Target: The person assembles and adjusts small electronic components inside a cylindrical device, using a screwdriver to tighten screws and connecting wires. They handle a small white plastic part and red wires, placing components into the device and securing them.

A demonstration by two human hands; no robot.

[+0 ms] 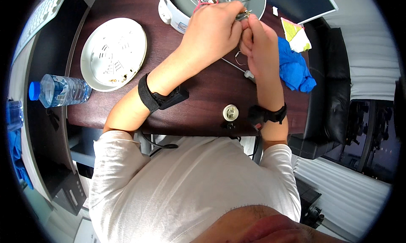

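My left hand and my right hand meet at the near rim of an upturned round white appliance with a grey metal base and red wires. Both hands pinch a small metal part between their fingertips. Just what the part is cannot be told. A thin metal rod with a white tip lies on the dark brown table under my right hand. Black wrist straps sit on both forearms.
A round white plastic cover lies to the left. A water bottle with a blue cap lies at the table's left edge. Blue cloth, a yellow-white wrapper and a small white round cap are near. A black chair stands at right.
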